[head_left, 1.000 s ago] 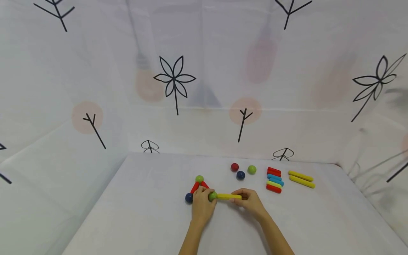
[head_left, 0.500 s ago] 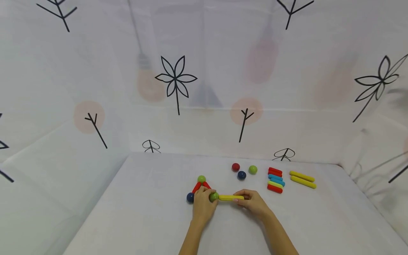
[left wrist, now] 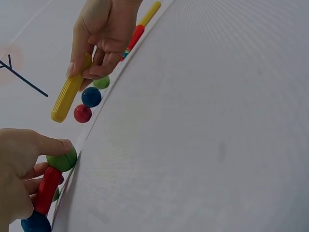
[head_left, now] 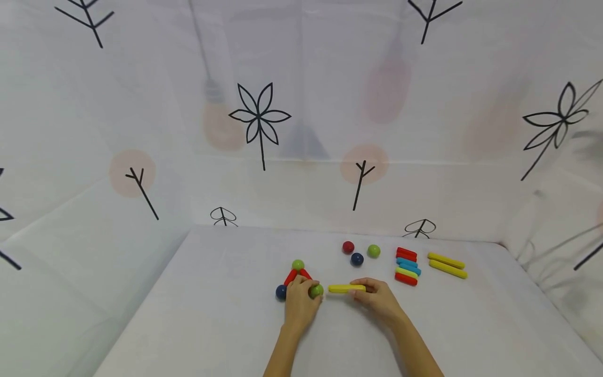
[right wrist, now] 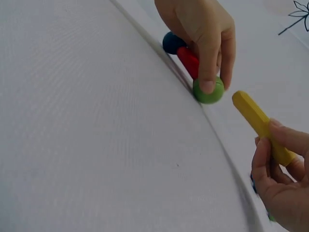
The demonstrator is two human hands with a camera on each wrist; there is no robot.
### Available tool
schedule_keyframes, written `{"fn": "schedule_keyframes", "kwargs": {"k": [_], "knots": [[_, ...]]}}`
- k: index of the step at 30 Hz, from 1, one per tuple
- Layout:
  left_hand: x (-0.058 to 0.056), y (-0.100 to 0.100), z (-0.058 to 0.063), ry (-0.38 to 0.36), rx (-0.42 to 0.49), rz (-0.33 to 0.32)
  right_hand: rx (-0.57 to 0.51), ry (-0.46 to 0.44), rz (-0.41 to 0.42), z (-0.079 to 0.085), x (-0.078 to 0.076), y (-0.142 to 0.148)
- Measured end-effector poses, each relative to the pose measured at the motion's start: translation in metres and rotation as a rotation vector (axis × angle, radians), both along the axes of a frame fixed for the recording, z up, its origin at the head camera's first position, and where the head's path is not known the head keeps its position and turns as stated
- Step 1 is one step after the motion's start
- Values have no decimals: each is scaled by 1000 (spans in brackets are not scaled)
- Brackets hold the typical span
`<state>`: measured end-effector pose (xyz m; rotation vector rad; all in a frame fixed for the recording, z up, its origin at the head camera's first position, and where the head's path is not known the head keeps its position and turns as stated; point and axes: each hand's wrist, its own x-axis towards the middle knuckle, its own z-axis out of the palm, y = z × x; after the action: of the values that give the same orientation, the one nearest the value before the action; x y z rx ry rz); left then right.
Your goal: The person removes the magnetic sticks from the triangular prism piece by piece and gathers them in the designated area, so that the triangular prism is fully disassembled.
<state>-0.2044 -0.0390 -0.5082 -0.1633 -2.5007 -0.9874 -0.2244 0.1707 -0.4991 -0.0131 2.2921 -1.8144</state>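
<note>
A triangle of balls and red sticks lies in the middle of the table. It has a green ball [head_left: 298, 265] at its far corner, a dark blue ball [head_left: 280, 292] at the left and another green ball [right wrist: 212, 92] at the right. My left hand [head_left: 300, 305] pinches the right-hand green ball between thumb and fingers and covers part of the triangle. A red stick [left wrist: 47, 191] joins this ball to the blue one beneath that hand. My right hand [head_left: 380, 302] pinches a yellow stick [head_left: 340, 288] near its right end. A small gap separates the stick's free tip from the green ball.
Behind the hands lie a red ball [head_left: 348, 247], a dark blue ball [head_left: 357, 259] and a green ball [head_left: 373, 251]. To their right is a row of short red, blue and lime sticks [head_left: 407, 266], then two yellow sticks [head_left: 447, 268]. A patterned white cloth [head_left: 301, 199] hangs behind.
The yellow stick in my right hand was against the green ball; now it has drawn back to the right and slightly up, leaving a gap. My left hand keeps its hold.
</note>
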Motion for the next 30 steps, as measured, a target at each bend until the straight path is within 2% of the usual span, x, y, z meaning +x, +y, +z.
{"fn": "schedule_keyframes", "kwargs": {"k": [8, 16, 21, 25, 30], "knots": [[-2, 0, -1, -4, 5, -2, -31, 41, 24, 9, 7, 36], [-4, -2, -4, 9, 18, -23, -78, 72, -89, 17, 19, 81], [-3, -2, -3, -3, 28, -21, -216, 102, -153, 20, 25, 110], [-2, -2, -3, -11, 33, -27, -340, 101, -260, 20, 28, 131], [-1, -2, -3, -14, 37, -24, -568, 201, -337, 11, 28, 155]]}}
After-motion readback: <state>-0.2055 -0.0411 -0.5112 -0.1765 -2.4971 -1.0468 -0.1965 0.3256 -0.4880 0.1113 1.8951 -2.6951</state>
